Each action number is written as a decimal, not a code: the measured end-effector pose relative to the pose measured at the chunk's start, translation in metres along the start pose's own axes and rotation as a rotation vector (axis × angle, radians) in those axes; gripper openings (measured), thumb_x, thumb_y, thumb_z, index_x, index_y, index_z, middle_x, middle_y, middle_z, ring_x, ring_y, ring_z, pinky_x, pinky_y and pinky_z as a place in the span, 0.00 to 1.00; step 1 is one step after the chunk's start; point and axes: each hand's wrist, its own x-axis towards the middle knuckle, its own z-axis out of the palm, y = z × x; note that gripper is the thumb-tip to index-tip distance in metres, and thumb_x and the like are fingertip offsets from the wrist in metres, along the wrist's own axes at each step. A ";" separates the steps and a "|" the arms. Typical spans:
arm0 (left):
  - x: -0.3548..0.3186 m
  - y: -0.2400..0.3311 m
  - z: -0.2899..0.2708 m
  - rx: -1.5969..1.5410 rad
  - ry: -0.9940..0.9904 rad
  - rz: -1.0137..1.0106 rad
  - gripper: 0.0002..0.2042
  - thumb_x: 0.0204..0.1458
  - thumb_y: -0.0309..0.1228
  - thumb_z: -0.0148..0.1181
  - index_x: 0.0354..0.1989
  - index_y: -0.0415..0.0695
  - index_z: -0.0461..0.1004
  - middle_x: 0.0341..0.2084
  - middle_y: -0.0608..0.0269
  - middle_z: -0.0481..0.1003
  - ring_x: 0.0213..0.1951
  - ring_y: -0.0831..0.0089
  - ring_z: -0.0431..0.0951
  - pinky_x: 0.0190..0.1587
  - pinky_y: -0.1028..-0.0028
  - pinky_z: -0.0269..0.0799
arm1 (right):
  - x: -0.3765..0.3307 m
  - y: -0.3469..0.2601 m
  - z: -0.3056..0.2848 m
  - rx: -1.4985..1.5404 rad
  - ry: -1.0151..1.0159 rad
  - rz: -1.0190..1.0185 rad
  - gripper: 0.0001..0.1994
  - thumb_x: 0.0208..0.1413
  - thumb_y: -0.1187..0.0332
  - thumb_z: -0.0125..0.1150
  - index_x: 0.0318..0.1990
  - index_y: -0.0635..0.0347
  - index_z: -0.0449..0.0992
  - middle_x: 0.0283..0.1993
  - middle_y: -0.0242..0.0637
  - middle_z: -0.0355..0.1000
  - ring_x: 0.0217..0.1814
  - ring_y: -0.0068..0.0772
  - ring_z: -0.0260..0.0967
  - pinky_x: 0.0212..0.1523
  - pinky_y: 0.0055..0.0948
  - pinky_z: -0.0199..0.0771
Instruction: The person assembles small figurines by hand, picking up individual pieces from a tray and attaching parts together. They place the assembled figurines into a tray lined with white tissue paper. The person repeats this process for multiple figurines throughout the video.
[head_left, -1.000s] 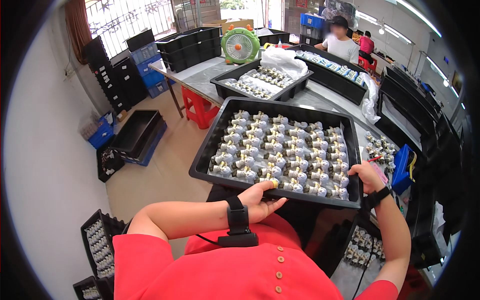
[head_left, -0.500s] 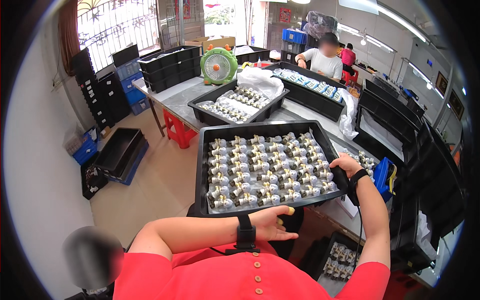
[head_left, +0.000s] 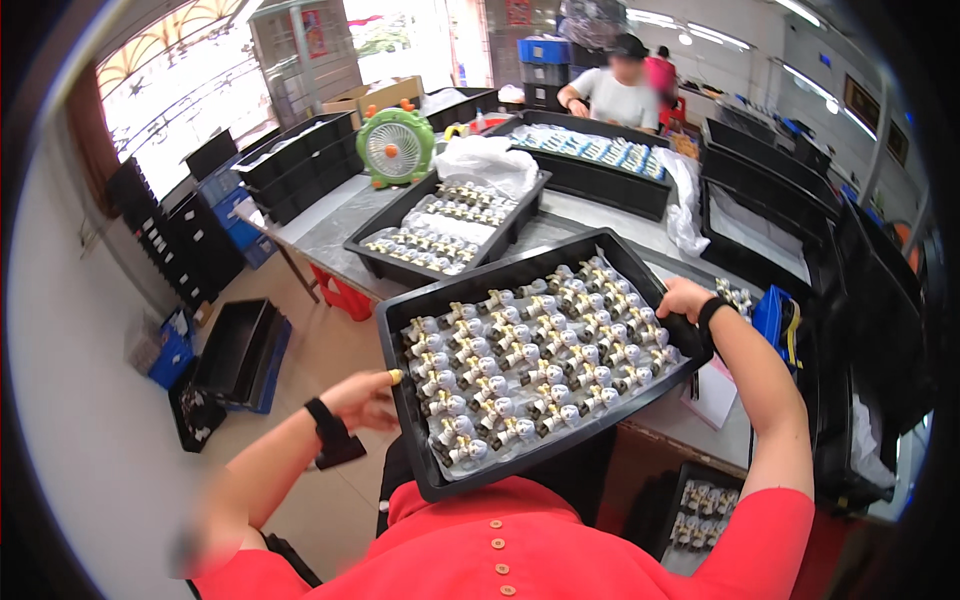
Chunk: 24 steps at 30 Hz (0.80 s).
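Observation:
A black plastic tray point(head_left: 408, 452), lined with clear film, is tilted in front of me. Rows of small white-headed figurines with gold and black parts point(head_left: 545, 372) fill it. My right hand point(head_left: 688, 300) is closed round its right rim, thumb on the inside. Beside the left wall is my left hand point(head_left: 362, 402), its fingers loosely apart. A yellow cover shows on one of its fingertips, which comes up to the rim; I cannot tell whether it touches. Beyond the held tray, another black tray point(head_left: 365, 258) of similar figurines and white film rests on the table.
The table point(head_left: 335, 225) carries a green fan point(head_left: 395, 147) and a long black crate point(head_left: 640, 200) of blue-and-white pieces. Across it sits a person in white point(head_left: 615, 92). Black crates point(head_left: 240, 350) stand on the floor at left. Under the table lies another figurine tray point(head_left: 690, 520).
My left hand has moved from the tray's near side out to its left wall. The tray has tilted, its left near corner coming closer to me. My right hand keeps its grip.

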 end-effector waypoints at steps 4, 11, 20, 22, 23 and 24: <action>0.002 0.000 0.020 -0.065 -0.170 0.038 0.21 0.57 0.45 0.49 0.53 0.43 0.65 0.43 0.57 0.73 0.43 0.62 0.75 0.47 0.63 0.71 | 0.001 -0.022 0.000 -0.579 0.200 -0.100 0.17 0.34 0.75 0.65 0.36 0.67 0.75 0.38 0.52 0.74 0.43 0.52 0.72 0.42 0.36 0.72; -0.002 -0.004 0.071 -0.309 -0.338 0.018 0.17 0.59 0.34 0.46 0.52 0.37 0.62 0.47 0.51 0.68 0.47 0.60 0.72 0.47 0.66 0.72 | -0.044 -0.046 -0.008 -0.642 0.366 -0.214 0.32 0.43 0.65 0.59 0.58 0.61 0.58 0.54 0.52 0.65 0.58 0.50 0.62 0.55 0.58 0.57; -0.012 0.003 0.120 -0.419 -0.364 -0.059 0.20 0.48 0.23 0.53 0.50 0.32 0.58 0.53 0.51 0.59 0.50 0.55 0.68 0.54 0.62 0.68 | -0.216 -0.025 0.068 0.205 0.182 0.110 0.36 0.51 0.67 0.58 0.64 0.61 0.45 0.58 0.40 0.60 0.50 0.35 0.66 0.45 0.39 0.70; -0.026 0.007 0.111 -0.392 -0.492 -0.062 0.21 0.49 0.23 0.53 0.51 0.33 0.56 0.54 0.53 0.56 0.52 0.56 0.65 0.55 0.64 0.66 | -0.213 -0.018 0.084 0.579 -0.058 0.148 0.27 0.53 0.69 0.56 0.59 0.57 0.53 0.53 0.36 0.63 0.45 0.33 0.68 0.38 0.36 0.73; -0.027 0.004 0.109 -0.400 -0.494 -0.065 0.20 0.49 0.24 0.53 0.50 0.33 0.57 0.54 0.54 0.57 0.51 0.57 0.66 0.55 0.65 0.66 | -0.202 -0.015 0.095 0.636 -0.061 0.109 0.22 0.53 0.70 0.56 0.54 0.58 0.57 0.49 0.35 0.65 0.42 0.30 0.69 0.35 0.32 0.72; -0.025 0.004 0.108 -0.379 -0.503 -0.075 0.19 0.49 0.24 0.53 0.49 0.33 0.59 0.53 0.55 0.58 0.50 0.58 0.67 0.56 0.65 0.65 | -0.189 -0.013 0.105 0.716 -0.043 0.068 0.17 0.53 0.70 0.56 0.49 0.58 0.61 0.45 0.34 0.67 0.39 0.28 0.69 0.33 0.28 0.72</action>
